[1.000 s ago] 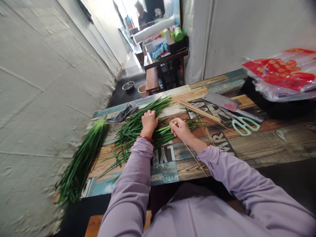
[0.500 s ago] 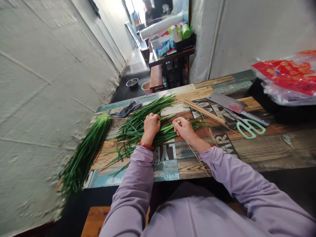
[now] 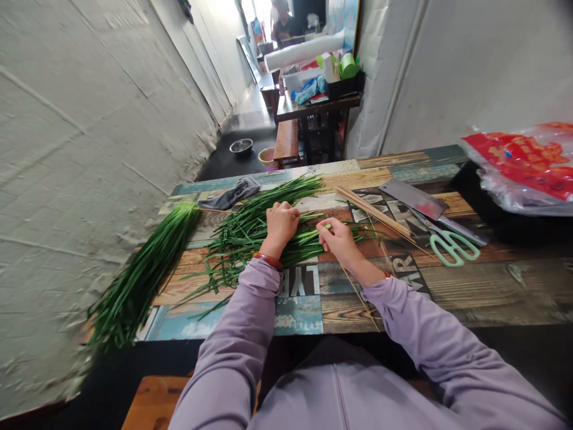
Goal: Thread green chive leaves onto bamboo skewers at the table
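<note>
A loose spread of long green garlic chives (image 3: 244, 230) lies across the middle of the table. My left hand (image 3: 282, 224) is closed over the chives, its fingertips hidden from view. Just to its right, my right hand (image 3: 336, 240) pinches the pale stem ends of some chives between thumb and fingers. A neat second bundle of chives (image 3: 145, 275) rests at the table's left end, its leaf tips hanging past the edge. Beyond my right hand are thin wooden sticks (image 3: 373, 212) in a small pile.
Right of the sticks lie a cleaver (image 3: 414, 198) and green-handled scissors (image 3: 453, 246). A red and clear plastic bag (image 3: 521, 164) sits at the right end. A grey cloth (image 3: 235, 192) is at the back edge. Behind stand a bench (image 3: 286, 140) and another person (image 3: 284, 27).
My left hand has shifted slightly right, closer to my right hand, over the chives. The right hand keeps its pinch. The camera view has moved a little.
</note>
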A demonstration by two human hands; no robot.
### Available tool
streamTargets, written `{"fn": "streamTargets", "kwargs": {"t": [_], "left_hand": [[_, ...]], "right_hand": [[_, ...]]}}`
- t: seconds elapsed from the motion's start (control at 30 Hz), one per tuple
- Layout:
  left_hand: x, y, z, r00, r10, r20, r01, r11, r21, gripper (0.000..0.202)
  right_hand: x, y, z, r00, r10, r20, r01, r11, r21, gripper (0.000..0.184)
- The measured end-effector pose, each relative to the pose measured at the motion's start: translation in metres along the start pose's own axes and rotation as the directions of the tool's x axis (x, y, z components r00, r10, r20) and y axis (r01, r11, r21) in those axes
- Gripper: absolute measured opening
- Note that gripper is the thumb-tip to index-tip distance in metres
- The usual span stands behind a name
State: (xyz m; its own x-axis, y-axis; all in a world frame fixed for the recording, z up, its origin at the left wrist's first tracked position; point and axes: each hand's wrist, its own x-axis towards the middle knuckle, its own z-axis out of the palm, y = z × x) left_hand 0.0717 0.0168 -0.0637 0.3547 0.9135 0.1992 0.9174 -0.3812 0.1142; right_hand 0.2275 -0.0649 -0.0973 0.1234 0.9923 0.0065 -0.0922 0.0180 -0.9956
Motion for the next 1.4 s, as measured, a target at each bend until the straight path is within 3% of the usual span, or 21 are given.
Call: {"fn": "streamTargets", "kwargs": {"t": [0.2, 0.4, 0.57, 0.8, 1.0, 1.4], "left_hand": [[-0.005, -0.003, -0.004, 0.993, -0.019, -0.114, -0.027, 0.920, -0.391, 0.012], [-0.029, 0.012, -0.008, 0.988, -0.034, -0.153, -0.069, 0.780, -0.622, 0.029], [-0.039, 0.021, -0.005, 0.983, 0.052, -0.174, -0.154, 0.750, -0.643, 0.022], [-0.042, 0.015, -0.007, 0.974, 0.029, -0.226, -0.185, 0.676, -0.713, 0.014], [-0.045, 0.017, -0.007, 0.967, -0.009, -0.254, -0.181, 0.678, -0.712, 0.010], [-0.052, 0.030, -0.008, 0.974, 0.027, -0.226, -0.191, 0.640, -0.745, 0.016]], "right_hand": [[-0.002, -0.002, 0.001, 1.000, 0.002, -0.011, -0.001, 1.000, 0.022, 0.032], [-0.007, -0.010, -0.003, 0.998, -0.055, 0.001, 0.055, 0.998, 0.018, 0.034], [-0.010, -0.017, -0.007, 0.995, -0.091, 0.035, 0.092, 0.996, -0.006, 0.037], [-0.010, -0.017, -0.010, 0.996, -0.080, 0.028, 0.082, 0.994, -0.079, 0.037], [-0.018, -0.018, -0.010, 0.996, -0.067, 0.055, 0.072, 0.991, -0.111, 0.031], [-0.016, -0.020, -0.010, 0.999, -0.042, 0.020, 0.044, 0.995, -0.085, 0.027]]}}
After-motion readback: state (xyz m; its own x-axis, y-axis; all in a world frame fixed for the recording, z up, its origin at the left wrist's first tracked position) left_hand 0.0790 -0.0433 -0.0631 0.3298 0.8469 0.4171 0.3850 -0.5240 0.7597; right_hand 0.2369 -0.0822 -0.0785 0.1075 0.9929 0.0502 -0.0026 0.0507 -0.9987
